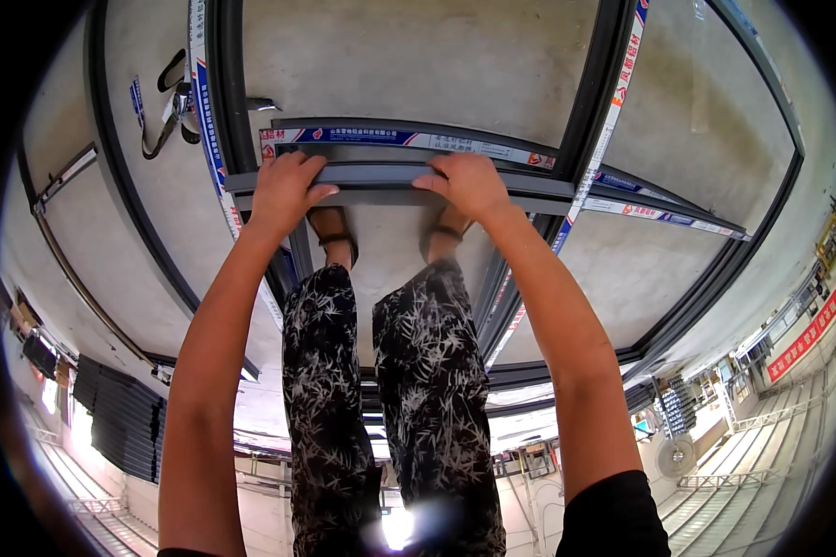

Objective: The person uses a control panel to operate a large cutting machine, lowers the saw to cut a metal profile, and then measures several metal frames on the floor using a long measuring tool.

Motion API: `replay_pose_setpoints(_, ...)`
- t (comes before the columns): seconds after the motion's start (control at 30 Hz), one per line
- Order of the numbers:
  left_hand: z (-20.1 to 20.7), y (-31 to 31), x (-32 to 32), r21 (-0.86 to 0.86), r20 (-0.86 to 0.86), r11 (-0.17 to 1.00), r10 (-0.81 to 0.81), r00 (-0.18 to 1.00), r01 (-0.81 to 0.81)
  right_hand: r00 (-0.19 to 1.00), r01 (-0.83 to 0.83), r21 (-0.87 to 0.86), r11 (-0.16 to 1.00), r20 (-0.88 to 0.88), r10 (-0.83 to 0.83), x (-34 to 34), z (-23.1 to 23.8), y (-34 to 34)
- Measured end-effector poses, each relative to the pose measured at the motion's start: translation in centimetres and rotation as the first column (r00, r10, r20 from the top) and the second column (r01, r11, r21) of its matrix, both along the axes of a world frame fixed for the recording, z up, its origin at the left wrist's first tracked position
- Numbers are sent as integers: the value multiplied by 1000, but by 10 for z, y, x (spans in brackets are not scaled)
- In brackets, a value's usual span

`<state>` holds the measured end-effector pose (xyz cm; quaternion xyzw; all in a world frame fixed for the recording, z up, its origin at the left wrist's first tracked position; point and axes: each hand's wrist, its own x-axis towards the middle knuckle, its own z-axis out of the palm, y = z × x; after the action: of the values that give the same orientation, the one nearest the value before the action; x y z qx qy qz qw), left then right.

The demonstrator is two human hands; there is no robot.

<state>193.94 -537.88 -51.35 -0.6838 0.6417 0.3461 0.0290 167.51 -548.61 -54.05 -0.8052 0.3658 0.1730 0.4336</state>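
Observation:
A dark grey metal profile bar (372, 176) lies crosswise in front of me, spanning two long uprights of a window frame. My left hand (286, 190) is closed over its left part, thumb on the near side and fingers over the far edge. Farther right, my right hand (472, 187) grips the same bar in a like way. Just beyond the bar runs a crosspiece with printed protective film (372, 137). The left upright (225, 84) and the right upright (602, 74) carry similar film. The undersides of both hands' grips are hidden.
On the floor to the left, a dark strap with a metal buckle-like part (184, 100) lies beside the left upright. A film-covered crosspiece (664, 212) and a curved-looking outer frame (797, 148) are at right. My feet stand between the uprights. Dark corrugated-looking stock (119, 418) stands lower left.

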Motion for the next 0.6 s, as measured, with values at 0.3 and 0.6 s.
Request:
replay_pose_setpoints(0.3,-12,-1,-13,67,76,997,-33,997,28,997,9,79,997,-75,-3,-5,-5,-7)
replay_pose_setpoints(0.6,-19,-23,8,169,7,984,-59,998,57,973,184,225,957,-180,-145,14,1,-15)
